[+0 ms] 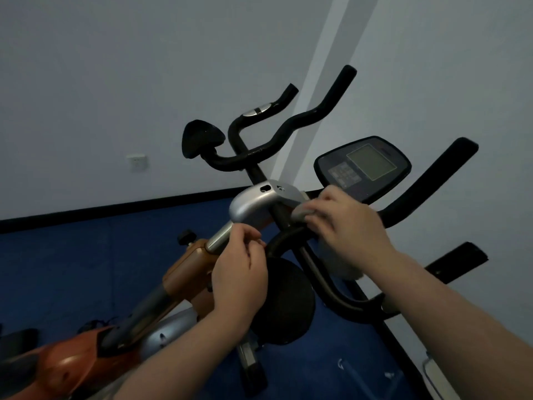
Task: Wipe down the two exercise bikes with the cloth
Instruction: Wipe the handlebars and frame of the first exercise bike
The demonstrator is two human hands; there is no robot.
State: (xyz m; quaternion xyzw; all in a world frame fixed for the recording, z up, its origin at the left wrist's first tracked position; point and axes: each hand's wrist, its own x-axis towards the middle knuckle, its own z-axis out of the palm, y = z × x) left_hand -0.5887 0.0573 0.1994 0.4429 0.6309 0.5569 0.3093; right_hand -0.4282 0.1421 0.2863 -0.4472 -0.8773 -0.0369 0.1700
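The near exercise bike has an orange frame [187, 269], a chrome post [219, 236], a silver bracket [253, 203], a console [363, 166] and black handlebars [432, 183]. My right hand [349, 229] grips a pale cloth [344, 267] against the handlebar beside the bracket, and the cloth's loose end hangs below the hand. My left hand [239, 269] curls round the top of the chrome post, just under the bracket. Behind stands a second bike, of which I see a black saddle [202, 140] and curved black handlebars [291, 125].
A grey wall with a socket [138, 163] rises behind the bikes, and it meets a second wall at the right. Blue floor [86, 269] lies left and below. A black round part [285, 301] sits under my hands. A black foot bar [458, 261] juts out at the right.
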